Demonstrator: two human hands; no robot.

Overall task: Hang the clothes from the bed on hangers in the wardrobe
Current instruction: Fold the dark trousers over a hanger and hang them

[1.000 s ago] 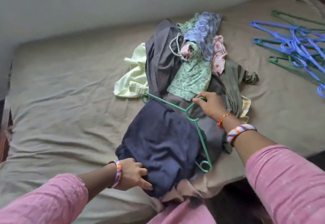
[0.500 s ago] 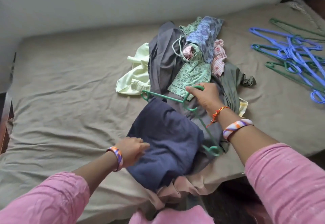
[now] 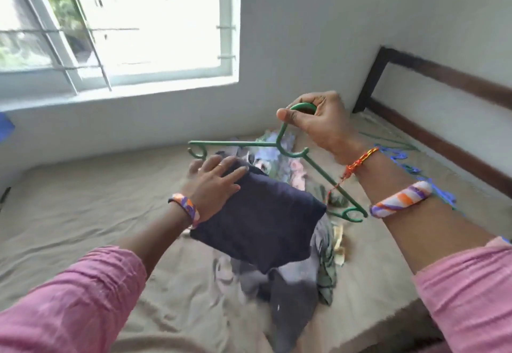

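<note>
Between the two raised hands, a folded navy garment (image 3: 257, 222) hangs in the air above the bed (image 3: 83, 214), its upper edge under the left hand (image 3: 212, 186), whose fingers lie spread and fairly straight across the cloth; whether the thumb pinches it from beneath cannot be told. Just above and to the right of that hand, the right hand (image 3: 318, 123) grips the hook of a green plastic hanger (image 3: 279, 147), fingers curled round the loop and thumb pressed against the neck; the hanger's two arms slope down, one toward the left hand's fingertips, the other along the right forearm. Below both hands, a blurred heap of clothes (image 3: 291, 278) in grey, olive and floral prints lies on the tan sheet, partly hidden by the navy garment. Beyond the right wrist, blue and green spare hangers (image 3: 410, 170) lie on the bed near a dark wooden bed frame (image 3: 443, 75). Beyond the left hand, a barred window (image 3: 110, 26) sits in the white wall. Both wrists carry striped bangles under pink sleeves.
</note>
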